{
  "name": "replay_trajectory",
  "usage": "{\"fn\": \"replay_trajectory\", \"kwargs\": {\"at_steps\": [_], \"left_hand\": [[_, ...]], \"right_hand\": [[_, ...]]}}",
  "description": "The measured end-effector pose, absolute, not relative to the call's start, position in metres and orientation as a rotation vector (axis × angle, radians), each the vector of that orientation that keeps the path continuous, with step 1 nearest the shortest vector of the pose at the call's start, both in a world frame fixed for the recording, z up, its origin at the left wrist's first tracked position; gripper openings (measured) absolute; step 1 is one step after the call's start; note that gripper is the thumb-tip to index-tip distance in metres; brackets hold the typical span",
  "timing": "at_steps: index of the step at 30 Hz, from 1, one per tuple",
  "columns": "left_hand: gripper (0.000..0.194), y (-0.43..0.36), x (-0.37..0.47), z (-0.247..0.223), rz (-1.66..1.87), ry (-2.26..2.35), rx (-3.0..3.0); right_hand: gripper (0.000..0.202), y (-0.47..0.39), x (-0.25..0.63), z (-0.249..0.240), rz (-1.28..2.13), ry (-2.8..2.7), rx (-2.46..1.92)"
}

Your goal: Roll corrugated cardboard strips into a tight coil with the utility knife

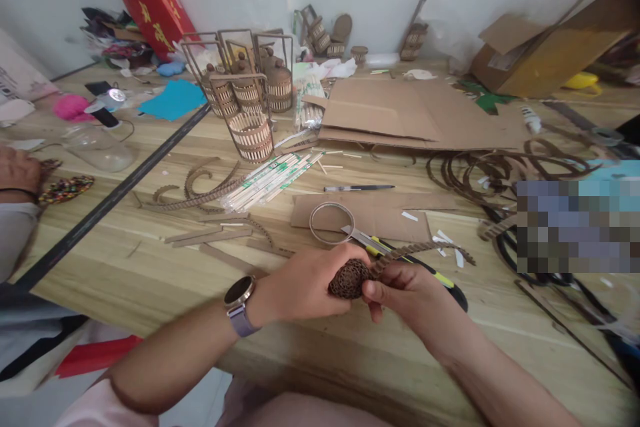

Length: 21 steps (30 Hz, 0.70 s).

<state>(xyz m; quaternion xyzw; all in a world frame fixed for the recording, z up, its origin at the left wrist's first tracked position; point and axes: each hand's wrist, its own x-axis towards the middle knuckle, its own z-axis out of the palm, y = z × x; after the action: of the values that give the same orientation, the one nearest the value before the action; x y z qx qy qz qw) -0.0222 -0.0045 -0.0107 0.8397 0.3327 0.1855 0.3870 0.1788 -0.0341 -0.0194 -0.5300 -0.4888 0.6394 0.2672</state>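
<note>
A round coil of brown corrugated cardboard strip (349, 279) is held near the table's front edge. My left hand (313, 280), with a watch on its wrist, is closed round the coil's left side. My right hand (403, 290) pinches the coil's right edge, where the loose strip (425, 250) leaves it and runs off to the right. Just behind my hands lie a tape ring (331, 222) and a yellow and black utility knife (445, 280), which my right hand partly hides.
Slatted cardboard baskets (250, 137) stand behind bagged sticks (275, 180). A pen (359, 187), flat cardboard (390, 113) and coiled strips (465, 173) lie farther back and right. Another person's hand (20, 170) rests at the left, beyond a black strip (120, 190).
</note>
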Motion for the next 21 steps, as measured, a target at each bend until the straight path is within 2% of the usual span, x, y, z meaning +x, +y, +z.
{"fn": "replay_trajectory", "kwargs": {"at_steps": [8,13,15,18,21], "left_hand": [[0.049,-0.001,-0.028,-0.009,0.296,0.702,2.235],[0.062,-0.007,-0.023,-0.014,0.585,0.811,2.205],[0.058,-0.010,-0.020,-0.015,0.676,0.848,2.185],[0.045,-0.011,-0.018,-0.014,0.625,0.865,2.155],[0.047,-0.007,-0.020,-0.010,0.523,0.839,2.139]], "right_hand": [[0.048,-0.030,0.187,-0.021,1.758,-1.459,-1.446],[0.047,-0.032,0.182,-0.016,1.638,-1.278,-1.422],[0.048,-0.032,0.179,-0.015,1.651,-1.205,-1.402],[0.048,-0.032,0.178,-0.016,1.710,-1.231,-1.417],[0.047,-0.033,0.180,-0.018,1.696,-1.341,-1.473]]}}
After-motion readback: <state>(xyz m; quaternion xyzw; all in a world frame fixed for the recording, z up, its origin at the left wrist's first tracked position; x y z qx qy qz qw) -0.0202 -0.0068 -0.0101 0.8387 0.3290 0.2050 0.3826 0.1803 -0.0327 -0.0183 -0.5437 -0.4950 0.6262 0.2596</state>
